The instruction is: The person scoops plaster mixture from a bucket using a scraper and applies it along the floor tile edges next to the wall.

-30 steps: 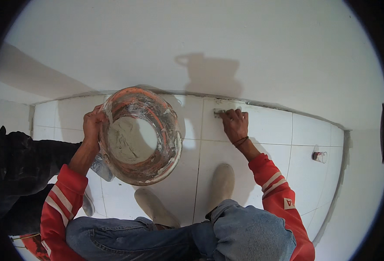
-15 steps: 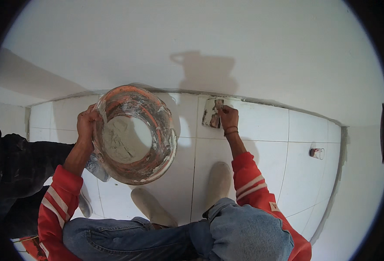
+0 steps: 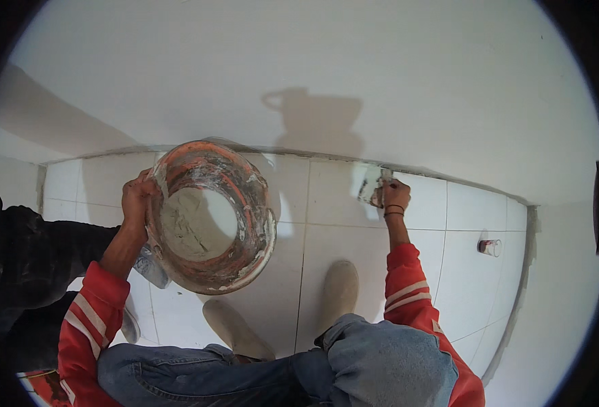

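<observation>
My left hand [image 3: 137, 197] is closed on the left rim of an orange bucket [image 3: 242, 203], whose inside is smeared with dried grey residue. The bucket is tipped toward me, so the pale grey paste [image 3: 192, 227] in its bottom shows. Farther right, my right hand [image 3: 397, 195] is wrapped round a flat-bladed putty trowel [image 3: 368, 184], its handle mostly hidden by my fingers. The trowel's blade is at the foot of the wall, along the rough joint [image 3: 292, 152] between the wall and the white floor tiles.
A small glass-like container [image 3: 490, 247] lies on the tiles at the right. On the left a person in dark clothing [image 3: 35, 264] is close beside my arm. The pale wall [image 3: 414, 81] rises ahead, and an orange object [image 3: 44, 388] shows at lower left.
My right hand has slid the trowel to the right along the foot of the wall. My left hand still grips the bucket, which is almost where it was.
</observation>
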`<state>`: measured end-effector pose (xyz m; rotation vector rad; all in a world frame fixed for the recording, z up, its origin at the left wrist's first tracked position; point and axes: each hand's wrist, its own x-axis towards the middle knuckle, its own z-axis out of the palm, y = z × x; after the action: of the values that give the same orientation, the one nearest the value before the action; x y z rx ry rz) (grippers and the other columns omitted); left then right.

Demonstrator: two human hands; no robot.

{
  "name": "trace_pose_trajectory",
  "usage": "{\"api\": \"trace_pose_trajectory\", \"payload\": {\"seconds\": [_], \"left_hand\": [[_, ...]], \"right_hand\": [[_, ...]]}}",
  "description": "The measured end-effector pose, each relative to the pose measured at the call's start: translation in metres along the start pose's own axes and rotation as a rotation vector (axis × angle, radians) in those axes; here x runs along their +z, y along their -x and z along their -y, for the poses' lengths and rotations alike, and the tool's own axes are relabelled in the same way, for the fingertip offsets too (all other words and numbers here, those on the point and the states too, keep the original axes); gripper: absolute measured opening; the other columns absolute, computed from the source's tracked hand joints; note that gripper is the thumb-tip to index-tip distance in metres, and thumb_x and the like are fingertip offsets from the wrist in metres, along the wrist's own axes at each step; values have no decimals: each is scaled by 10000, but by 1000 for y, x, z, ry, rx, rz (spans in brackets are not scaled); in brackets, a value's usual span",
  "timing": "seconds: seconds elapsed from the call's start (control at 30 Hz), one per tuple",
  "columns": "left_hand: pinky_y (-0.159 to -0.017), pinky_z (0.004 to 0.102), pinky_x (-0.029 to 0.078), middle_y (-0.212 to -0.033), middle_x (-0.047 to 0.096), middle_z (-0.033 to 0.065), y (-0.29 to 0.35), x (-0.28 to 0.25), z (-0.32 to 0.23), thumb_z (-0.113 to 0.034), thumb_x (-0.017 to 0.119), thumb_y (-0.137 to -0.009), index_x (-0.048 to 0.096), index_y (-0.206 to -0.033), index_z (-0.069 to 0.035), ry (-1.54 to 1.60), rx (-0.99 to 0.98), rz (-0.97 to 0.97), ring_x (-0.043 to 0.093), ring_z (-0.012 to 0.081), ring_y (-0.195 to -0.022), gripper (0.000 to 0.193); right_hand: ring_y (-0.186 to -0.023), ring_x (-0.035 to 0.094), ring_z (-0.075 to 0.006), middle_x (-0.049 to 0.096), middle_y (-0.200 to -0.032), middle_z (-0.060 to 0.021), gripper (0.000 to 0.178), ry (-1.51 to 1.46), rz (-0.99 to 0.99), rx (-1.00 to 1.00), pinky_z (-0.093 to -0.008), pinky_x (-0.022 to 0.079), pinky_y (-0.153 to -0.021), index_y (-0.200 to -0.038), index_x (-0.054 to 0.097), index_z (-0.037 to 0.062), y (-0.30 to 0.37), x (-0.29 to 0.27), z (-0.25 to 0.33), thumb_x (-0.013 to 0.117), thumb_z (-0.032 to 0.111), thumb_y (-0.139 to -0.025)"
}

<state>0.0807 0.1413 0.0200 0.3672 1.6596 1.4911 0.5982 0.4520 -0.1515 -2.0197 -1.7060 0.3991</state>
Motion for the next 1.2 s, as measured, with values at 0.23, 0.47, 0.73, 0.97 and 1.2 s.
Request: {"api": "trace_pose_trajectory", "payload": {"seconds": [0.23,0.47,0.73,0.97,1.2], "left_hand": [[-913,304,529,-1101,710,124,-7,-16,7,-30,549,-757,670,-1238,107,7,19,15,674,216,-918,515],[-893,351,545,-1104,691,110,-4,-3,3,-94,544,-753,651,-1243,64,33,-8,36,665,229,-938,527],[-920,317,526,-1122,703,115,-2,-2,-1,-47,535,-744,647,-1271,116,59,0,27,664,215,-945,564],[-915,330,531,-1102,696,107,-4,0,1,-81,543,-745,648,-1284,82,46,-8,61,670,228,-945,573],[-930,399,559,-1168,669,133,-7,-20,6,-182,529,-785,603,-1309,16,42,-33,81,671,290,-1017,565]], "right_hand": [[-709,639,-97,715,-757,-24,90,-622,313,-101,-290,514,-661,-886,785,-22,29,2,4,770,67,-892],[-767,743,-390,749,-834,-213,280,-145,333,-48,-451,574,-718,-953,823,72,50,65,83,821,328,-841],[-837,764,-399,786,-853,-166,290,-85,77,-43,-469,603,-773,-872,828,97,12,24,20,847,376,-796],[-633,663,-206,720,-700,-123,235,-406,27,-33,-370,530,-648,-836,774,-3,-8,-19,-44,838,223,-841],[-764,750,-336,771,-809,-152,283,-167,197,-185,-438,587,-739,-890,782,42,33,10,29,866,294,-793]]}}
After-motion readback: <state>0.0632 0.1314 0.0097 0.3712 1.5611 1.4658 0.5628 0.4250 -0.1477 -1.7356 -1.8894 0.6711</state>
